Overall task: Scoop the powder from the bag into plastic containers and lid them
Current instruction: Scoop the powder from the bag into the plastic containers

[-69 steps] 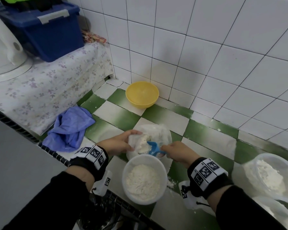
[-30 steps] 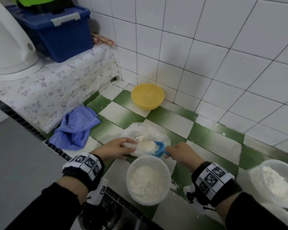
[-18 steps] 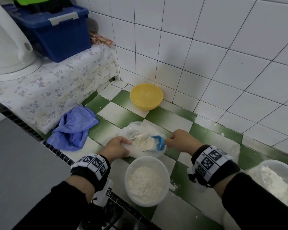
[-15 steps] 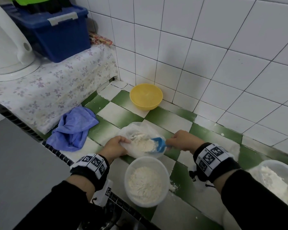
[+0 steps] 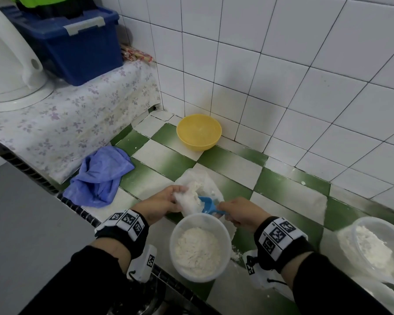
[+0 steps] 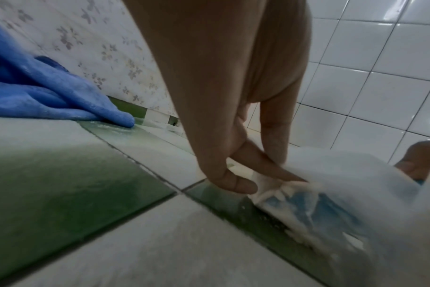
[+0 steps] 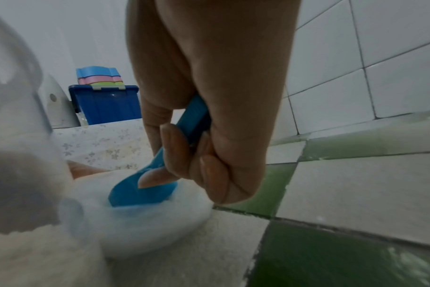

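A clear plastic bag [image 5: 198, 189] of white powder lies on the green-and-white tiled counter. My left hand [image 5: 166, 201] pinches the bag's near edge [image 6: 270, 186]. My right hand [image 5: 239, 214] grips the handle of a blue scoop [image 5: 208, 206], and the scoop's bowl [image 7: 145, 192] sits in the bag's mouth against the powder. Just in front of the bag stands a round plastic container [image 5: 199, 246], open and holding white powder. At the right edge sits a second open container [image 5: 378, 244] with powder.
A yellow bowl [image 5: 198, 131] stands by the tiled wall. A blue cloth [image 5: 100, 176] lies at the left beside a floral-covered ledge [image 5: 62, 123] that carries a blue storage box [image 5: 77, 46]. Spilled powder [image 5: 236, 253] dusts the counter near the container.
My right hand has drawn the scoop back toward me, from deeper in the bag to its mouth near the container's far rim. My left hand keeps its hold on the bag.
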`<action>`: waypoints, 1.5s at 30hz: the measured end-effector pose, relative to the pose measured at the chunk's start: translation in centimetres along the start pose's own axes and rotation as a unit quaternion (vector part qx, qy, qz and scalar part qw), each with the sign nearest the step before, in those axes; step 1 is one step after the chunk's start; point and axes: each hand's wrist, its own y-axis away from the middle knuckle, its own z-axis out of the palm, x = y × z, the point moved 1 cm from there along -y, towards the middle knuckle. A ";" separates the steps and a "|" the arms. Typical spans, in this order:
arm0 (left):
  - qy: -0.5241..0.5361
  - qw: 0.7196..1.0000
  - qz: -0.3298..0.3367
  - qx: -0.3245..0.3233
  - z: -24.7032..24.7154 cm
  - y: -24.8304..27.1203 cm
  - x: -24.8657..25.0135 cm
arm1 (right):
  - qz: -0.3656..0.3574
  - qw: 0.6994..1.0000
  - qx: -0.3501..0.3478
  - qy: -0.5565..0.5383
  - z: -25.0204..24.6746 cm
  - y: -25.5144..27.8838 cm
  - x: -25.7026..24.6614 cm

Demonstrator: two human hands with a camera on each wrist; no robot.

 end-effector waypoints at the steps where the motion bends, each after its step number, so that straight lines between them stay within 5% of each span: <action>1: 0.000 1.000 0.001 0.013 -0.1 0.1 0.1 | 0.002 1.000 0.000 -0.017 -0.1 0.0 0.2; 11: -0.060 0.992 -0.022 0.107 -3.1 1.8 -0.8 | 0.004 0.998 0.041 -0.047 -1.6 0.0 1.8; 19: -0.134 0.988 -0.011 0.079 -1.1 2.2 -0.4 | -0.015 0.998 0.032 -0.047 -1.8 0.7 2.2; 32: -0.045 0.997 -0.012 0.067 0.3 3.8 -0.5 | -0.145 0.981 0.041 -0.120 -4.0 8.2 0.6; 39: -0.026 0.996 -0.028 0.086 0.4 4.3 -0.6 | -0.213 0.972 0.054 0.087 -3.9 12.8 0.4; 45: -0.002 0.995 -0.044 0.091 0.3 4.2 -0.9 | -0.303 0.896 0.122 0.302 -1.6 14.2 0.6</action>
